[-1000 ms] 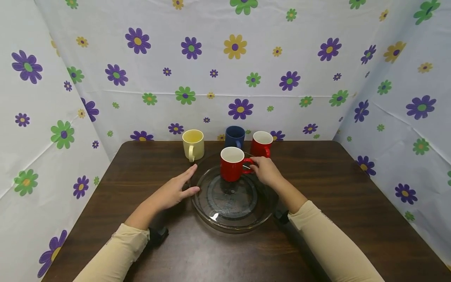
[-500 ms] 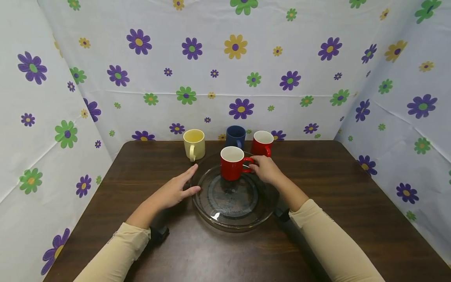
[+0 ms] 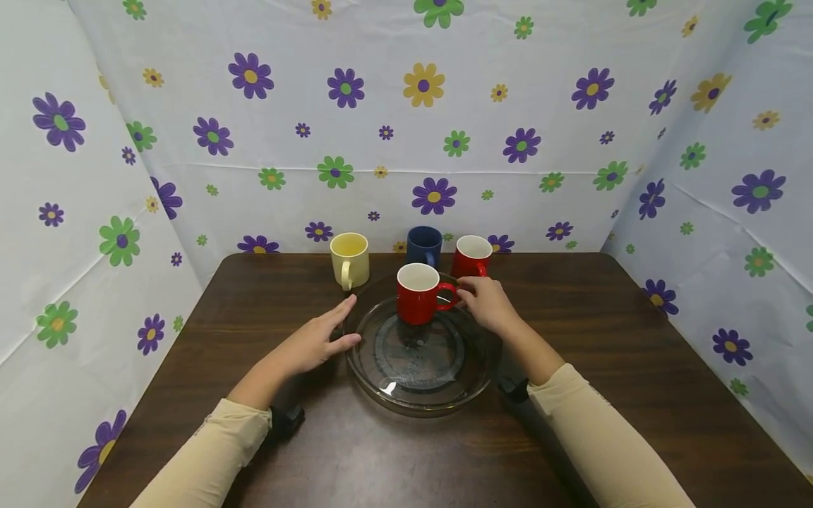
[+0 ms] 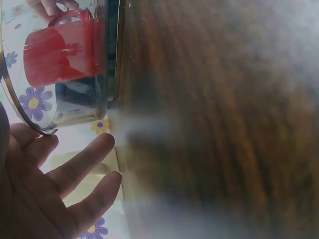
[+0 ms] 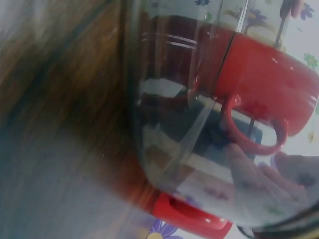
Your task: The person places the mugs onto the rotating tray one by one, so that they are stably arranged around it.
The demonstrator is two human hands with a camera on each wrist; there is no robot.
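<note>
A red mug (image 3: 417, 296) with a white inside stands upright towards the back of a round, smoky see-through dish (image 3: 416, 408). Its handle points right, towards my right hand (image 3: 489, 303). The fingertips are at the handle's outer edge, not through its loop; in the right wrist view, the fingers (image 5: 264, 174) show partly through the dish wall. At the dish's left side, my left hand (image 3: 311, 343) has its thumb and fingers spread. The left wrist view shows some of its fingers (image 4: 42, 148) at the dish rim and the others reaching past it.
Behind the dish stand a yellow mug (image 3: 349, 261), a dark blue mug (image 3: 423, 245) and a second red mug (image 3: 471, 257), partly hidden by my right hand. All are on a dark wooden table (image 3: 406, 466). A flower-print cloth (image 3: 381, 85) hangs around the back and sides.
My right hand has shifted slightly right, and its fingers have slid off the red mug's handle to its outer edge. The mug, dish and left hand look unmoved.
</note>
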